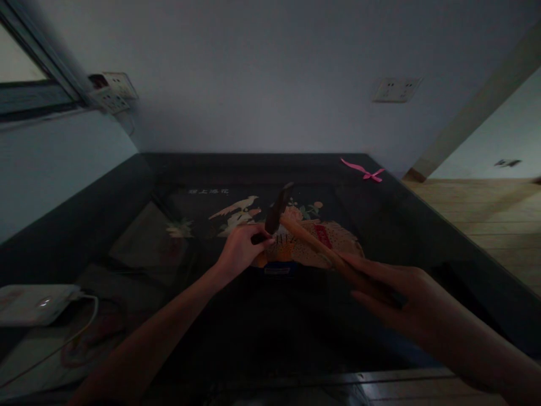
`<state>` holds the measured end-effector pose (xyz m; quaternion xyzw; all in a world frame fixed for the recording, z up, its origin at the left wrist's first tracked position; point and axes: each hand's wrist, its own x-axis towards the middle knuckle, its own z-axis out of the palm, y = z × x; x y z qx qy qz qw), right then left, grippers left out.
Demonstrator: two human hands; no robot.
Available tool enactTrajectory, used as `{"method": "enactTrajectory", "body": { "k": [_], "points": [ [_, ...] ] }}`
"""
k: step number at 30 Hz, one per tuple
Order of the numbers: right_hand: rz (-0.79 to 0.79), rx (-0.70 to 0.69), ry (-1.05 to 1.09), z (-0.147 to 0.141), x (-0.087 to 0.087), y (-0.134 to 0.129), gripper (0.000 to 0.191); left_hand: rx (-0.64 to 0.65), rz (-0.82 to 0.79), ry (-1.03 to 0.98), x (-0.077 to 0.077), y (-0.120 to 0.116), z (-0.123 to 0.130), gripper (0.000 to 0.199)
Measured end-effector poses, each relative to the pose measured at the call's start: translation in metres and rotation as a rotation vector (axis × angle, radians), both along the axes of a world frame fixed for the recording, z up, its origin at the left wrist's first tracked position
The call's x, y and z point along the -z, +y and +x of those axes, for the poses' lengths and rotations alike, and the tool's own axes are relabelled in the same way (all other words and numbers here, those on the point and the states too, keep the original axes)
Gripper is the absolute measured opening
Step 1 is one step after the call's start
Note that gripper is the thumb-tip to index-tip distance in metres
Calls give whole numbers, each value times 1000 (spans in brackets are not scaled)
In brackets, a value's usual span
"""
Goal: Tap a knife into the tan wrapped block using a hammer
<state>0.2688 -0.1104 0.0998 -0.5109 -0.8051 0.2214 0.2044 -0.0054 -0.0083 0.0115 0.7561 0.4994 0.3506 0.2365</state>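
My right hand (pixel 393 285) is closed round the wooden handle of a hammer (pixel 310 239). The hammer's dark head points up and away, just beside the fingertips of my left hand (pixel 245 245). My left thumb and fingers are pinched together; what they hold, if anything, is too small and dark to make out. Under both hands lies a tan, dotted piece (pixel 344 239) with a red patch on it. Several thin dark marks or pins show on it near my left fingertips. A blue item (pixel 279 269) with a pale label sits at its near edge.
The dark tabletop (pixel 253 169) carries a bird-and-flower picture (pixel 236 211). A pink ribbon (pixel 366 172) lies at the far right corner. To the left is a white device (pixel 38 304) with a cable. Wall sockets (pixel 397 90) are above the table.
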Motion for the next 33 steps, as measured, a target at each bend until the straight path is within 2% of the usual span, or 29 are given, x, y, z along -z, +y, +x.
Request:
{"method": "enactTrajectory", "body": {
  "k": [4, 9, 13, 19, 24, 33],
  "points": [
    [-63, -3, 0, 0, 2, -2, 51, -3, -23, 26, 1, 1, -1, 12],
    [-26, 23, 25, 2, -5, -6, 47, 32, 12, 29, 0, 0, -1, 5],
    [-34, 76, 52, 4, -4, -7, 47, 7, 73, 49, 1, 1, -1, 4],
    [-79, 122, 87, 9, 1, -10, 48, -9, 69, 116, 2, 3, 0, 3],
    [-95, 210, 170, 13, -1, -19, 46, 21, 120, 113, -1, 2, -2, 4],
    [-228, 450, 457, 30, 25, -37, 53, 98, 177, 200, -13, -2, -3, 2]
  ]
}}
